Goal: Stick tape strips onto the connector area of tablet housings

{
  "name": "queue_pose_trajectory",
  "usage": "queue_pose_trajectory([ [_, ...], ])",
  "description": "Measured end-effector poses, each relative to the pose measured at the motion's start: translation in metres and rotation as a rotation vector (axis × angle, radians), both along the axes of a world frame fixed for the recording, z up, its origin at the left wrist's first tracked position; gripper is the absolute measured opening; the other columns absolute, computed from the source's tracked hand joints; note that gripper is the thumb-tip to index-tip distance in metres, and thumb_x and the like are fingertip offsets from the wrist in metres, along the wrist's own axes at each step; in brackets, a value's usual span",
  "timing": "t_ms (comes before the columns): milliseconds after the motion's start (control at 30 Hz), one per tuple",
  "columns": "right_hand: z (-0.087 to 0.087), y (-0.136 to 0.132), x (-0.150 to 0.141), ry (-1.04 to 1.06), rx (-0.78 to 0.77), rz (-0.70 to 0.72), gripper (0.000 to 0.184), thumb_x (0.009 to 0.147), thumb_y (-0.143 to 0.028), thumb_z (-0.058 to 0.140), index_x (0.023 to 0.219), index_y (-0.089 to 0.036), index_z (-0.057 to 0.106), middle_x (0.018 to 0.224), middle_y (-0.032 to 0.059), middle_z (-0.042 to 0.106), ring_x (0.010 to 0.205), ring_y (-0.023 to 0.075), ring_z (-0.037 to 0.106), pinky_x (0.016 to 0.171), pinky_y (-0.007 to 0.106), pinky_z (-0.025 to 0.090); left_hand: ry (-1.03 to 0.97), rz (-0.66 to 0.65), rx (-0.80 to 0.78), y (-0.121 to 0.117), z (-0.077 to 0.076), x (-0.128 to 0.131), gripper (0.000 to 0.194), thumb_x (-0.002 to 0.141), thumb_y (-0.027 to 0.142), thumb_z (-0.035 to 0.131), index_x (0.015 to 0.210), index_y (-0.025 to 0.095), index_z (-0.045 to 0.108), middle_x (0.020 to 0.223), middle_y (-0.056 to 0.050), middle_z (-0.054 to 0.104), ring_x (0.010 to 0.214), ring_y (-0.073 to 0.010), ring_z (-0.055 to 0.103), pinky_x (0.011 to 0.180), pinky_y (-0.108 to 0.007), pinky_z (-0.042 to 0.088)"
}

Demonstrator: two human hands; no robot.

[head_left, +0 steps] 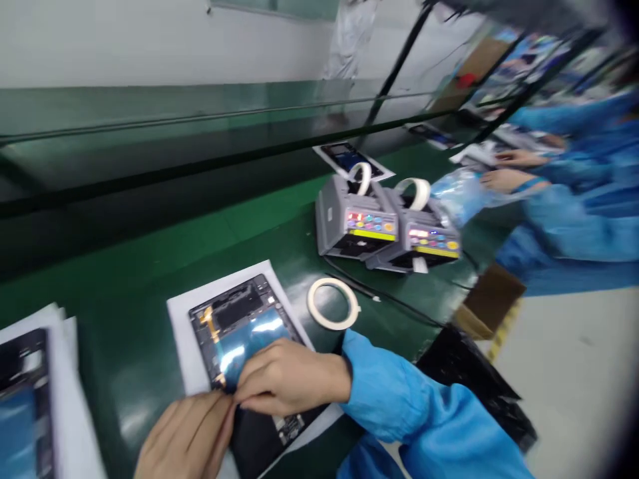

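Note:
An opened tablet point(254, 332) with bare circuitry and a shiny blue film over its middle lies on white paper point(180, 332) on the green table. Over its lower half, my right hand point(289, 376) is closed in a pinch near the film's lower edge. My left hand point(187, 432) reaches in from the lower left, its fingers pressed together at the tablet's left side. The fingertips of both hands meet, and what they pinch, if anything, is hidden. A roll of cream tape point(333, 304) lies flat to the right of the tablet.
Two grey tape dispensers point(357, 223) with lit panels stand beyond the roll, and a black cable point(394, 299) runs beside them. Another opened tablet point(22, 399) lies on papers at left. A co-worker's hands point(514, 173) are at far right. An open cardboard box point(489, 299) sits by the table edge.

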State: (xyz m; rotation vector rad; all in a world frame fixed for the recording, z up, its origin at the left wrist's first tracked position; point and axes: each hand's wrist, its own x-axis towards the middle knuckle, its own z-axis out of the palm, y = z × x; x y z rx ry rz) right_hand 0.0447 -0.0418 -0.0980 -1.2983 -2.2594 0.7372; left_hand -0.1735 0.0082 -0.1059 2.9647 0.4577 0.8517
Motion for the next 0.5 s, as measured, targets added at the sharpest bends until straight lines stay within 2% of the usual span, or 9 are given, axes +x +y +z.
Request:
queue_pose_trajectory([
  [100, -0.004, -0.004, 0.000, 0.131, 0.039, 0.053, 0.017, 0.092, -0.020, 0.053, 0.093, -0.021, 0.070, 0.094, 0.0001, 0.074, 0.087, 0.0118, 0.068, 0.077, 0.022, 0.053, 0.022, 0.037, -0.098, -0.011, 0.015, 0.010, 0.014, 0.097, 0.010, 0.050, 0.093, 0.014, 0.063, 0.082, -0.004, 0.071, 0.071, -0.0148, 0.065, 0.072, -0.029, 0.048],
  [200, -0.006, -0.006, 0.003, 0.264, 0.107, 0.028, 0.022, 0.095, -0.018, 0.048, 0.091, -0.018, 0.069, 0.089, 0.0030, 0.073, 0.080, 0.0125, 0.068, 0.073, 0.025, 0.053, 0.080, 0.090, -0.127, -0.014, 0.016, 0.011, 0.010, 0.095, 0.011, 0.053, 0.093, 0.014, 0.062, 0.081, -0.003, 0.070, 0.070, -0.0155, 0.063, 0.067, -0.030, 0.046],
  [300, -0.004, -0.007, 0.011, 0.357, 0.152, -0.023, 0.017, 0.094, -0.016, 0.051, 0.092, -0.018, 0.068, 0.087, 0.0017, 0.072, 0.077, 0.0102, 0.067, 0.070, 0.022, 0.052, 0.158, 0.174, -0.112, -0.011, 0.014, 0.006, 0.010, 0.095, 0.011, 0.053, 0.092, 0.015, 0.062, 0.081, -0.003, 0.070, 0.070, -0.0164, 0.062, 0.065, -0.031, 0.044],
  [400, -0.001, -0.007, 0.024, 0.282, 0.176, -0.074, 0.015, 0.093, -0.014, 0.053, 0.091, -0.019, 0.067, 0.087, 0.0004, 0.072, 0.077, 0.0101, 0.067, 0.068, 0.021, 0.052, 0.225, 0.250, -0.126, -0.006, 0.017, 0.007, 0.010, 0.095, 0.015, 0.053, 0.091, 0.015, 0.063, 0.084, -0.003, 0.069, 0.073, -0.0179, 0.062, 0.065, -0.032, 0.045],
  [500, -0.005, -0.005, 0.046, 0.134, 0.253, -0.147, 0.014, 0.094, -0.017, 0.054, 0.093, -0.020, 0.067, 0.089, 0.0007, 0.073, 0.078, 0.0114, 0.068, 0.071, 0.023, 0.054, 0.301, 0.259, -0.119, -0.004, 0.022, 0.018, 0.012, 0.096, 0.019, 0.052, 0.093, 0.015, 0.063, 0.087, -0.004, 0.069, 0.077, -0.0207, 0.064, 0.065, -0.034, 0.046],
])
